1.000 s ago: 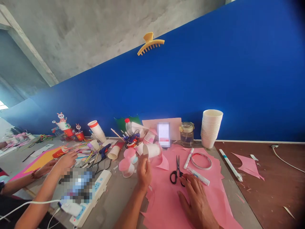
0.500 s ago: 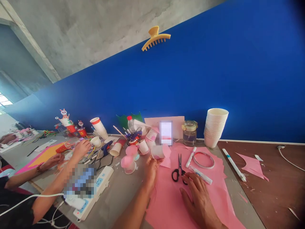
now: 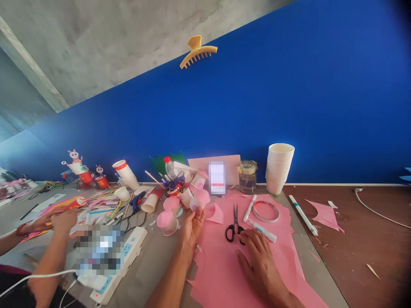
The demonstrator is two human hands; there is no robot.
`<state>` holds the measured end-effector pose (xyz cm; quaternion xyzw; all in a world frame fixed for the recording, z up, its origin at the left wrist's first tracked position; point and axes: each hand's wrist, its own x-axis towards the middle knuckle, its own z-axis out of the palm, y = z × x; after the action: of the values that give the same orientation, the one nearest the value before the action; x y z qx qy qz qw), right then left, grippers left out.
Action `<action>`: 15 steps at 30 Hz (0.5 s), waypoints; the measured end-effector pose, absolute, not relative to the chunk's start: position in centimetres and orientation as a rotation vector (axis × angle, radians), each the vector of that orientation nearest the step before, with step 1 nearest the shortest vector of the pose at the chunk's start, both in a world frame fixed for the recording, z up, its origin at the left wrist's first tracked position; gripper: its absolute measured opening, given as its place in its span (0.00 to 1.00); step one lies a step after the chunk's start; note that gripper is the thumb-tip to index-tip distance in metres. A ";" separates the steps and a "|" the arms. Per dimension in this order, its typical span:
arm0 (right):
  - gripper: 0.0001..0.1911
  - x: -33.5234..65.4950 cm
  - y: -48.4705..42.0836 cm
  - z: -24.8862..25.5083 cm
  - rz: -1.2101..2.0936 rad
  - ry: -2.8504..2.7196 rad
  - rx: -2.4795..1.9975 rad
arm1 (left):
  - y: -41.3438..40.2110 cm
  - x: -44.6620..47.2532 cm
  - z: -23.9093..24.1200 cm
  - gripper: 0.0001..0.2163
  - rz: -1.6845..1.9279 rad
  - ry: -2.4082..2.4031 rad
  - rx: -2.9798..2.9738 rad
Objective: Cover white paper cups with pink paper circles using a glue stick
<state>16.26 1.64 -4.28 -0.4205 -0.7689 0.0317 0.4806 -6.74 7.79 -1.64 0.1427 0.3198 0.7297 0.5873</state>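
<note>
The left hand (image 3: 192, 227) is holding a white paper cup (image 3: 194, 205), its fingers wrapping the near side, and pink is showing on the cup's round end. A pink flap (image 3: 215, 214) is sticking out beside it, but I cannot tell if it is joined on. This cup is sitting near the left edge of the big pink paper (image 3: 218, 265), in front of the phone (image 3: 217, 177). The left arm is reaching forward with the palm facing partly up. The right hand (image 3: 257, 252) is lying palm down on the pink paper, gripping nothing — its fingers are spreading apart, with the tips touching or almost touching the handles of the black scissors (image 3: 236, 221). A white tube (image 3: 262, 231) and a ring (image 3: 268, 220) are lying just past those fingers. On the gray tabletop (image 3: 157, 265), two cups with pink tops (image 3: 167, 221) are standing left of the left hand, so some pink work is looking done. Farther back, a tall stack of cups (image 3: 278, 171) is standing all white — that part is looking not yet started.
</note>
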 end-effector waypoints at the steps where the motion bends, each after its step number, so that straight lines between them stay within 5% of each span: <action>1: 0.14 16.3 1.6 -4.3 0.084 -1.875 -1.028 | 7.8 -6.8 -1.5 0.09 1.696 0.732 0.328; 15: 0.14 16.3 1.4 -3.7 0.131 -1.903 -1.023 | 7.3 -6.0 -0.6 0.08 1.731 0.855 0.527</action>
<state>16.34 1.45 -3.65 -0.4174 -0.7762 0.0534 0.4695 -5.99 7.29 -0.64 0.2218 0.3596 0.7282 0.5397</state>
